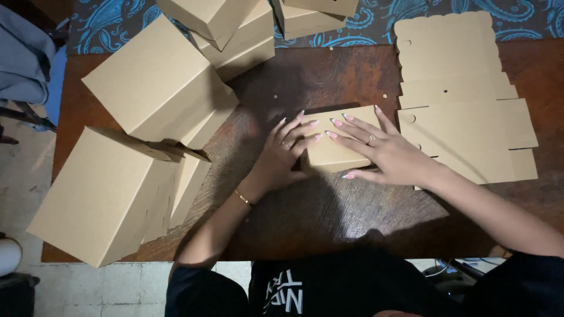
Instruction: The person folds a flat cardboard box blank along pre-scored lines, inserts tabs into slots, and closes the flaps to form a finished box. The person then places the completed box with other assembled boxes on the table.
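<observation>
While both hands [282, 154] [388, 154] press flat, fingers spread, on half-folded box [332, 154], finished boxes [147, 88] lie left of it, flat blanks [464, 123] right.

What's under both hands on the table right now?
A small folded cardboard box lies flat on the wooden table; the left hand and right hand press on it. Its inside is hidden.

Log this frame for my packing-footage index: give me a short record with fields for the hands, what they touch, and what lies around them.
left hand: flat on the small cardboard box, fingers spread
right hand: pressing the same box from its right side
surface: dark wooden table
right of the hands: stack of flat cardboard blanks
left of the hands: finished boxes, piled and leaning
far edge: blue patterned cloth
</observation>
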